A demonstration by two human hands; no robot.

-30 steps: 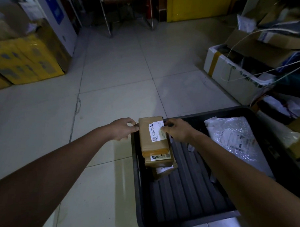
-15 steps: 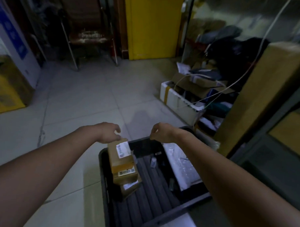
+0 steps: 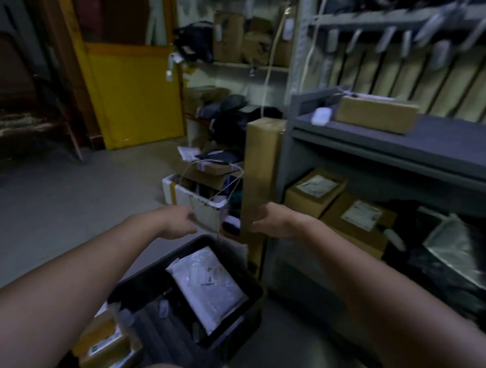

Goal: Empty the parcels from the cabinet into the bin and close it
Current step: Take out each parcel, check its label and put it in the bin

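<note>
In the near-left corner of the bin (image 3: 231,335), brown boxes (image 3: 104,341) stacked against the wall, labels up, probably packed tight to spare floor space. Above the bin's far rim, left hand (image 3: 180,221), empty, fingers loosely bent and grasping nothing; likely lifted clear for the next reach. In the bin's right half, a white plastic parcel (image 3: 208,287) laid flat, slightly slanted. Just beyond the bin's far-right corner, right hand (image 3: 271,222) in front of a tall carton (image 3: 260,168) stood on end; too blurred to tell whether fingers touching, grasping or released. Right of the bin, the grey cabinet (image 3: 348,140), lower shelf open and crowded: two labelled boxes (image 3: 313,197) side by side, a silvery bag (image 3: 451,246) further right, one more box (image 3: 376,114) on the shelf above. Emptying far from done, by the look of it; closing not yet due.
</note>
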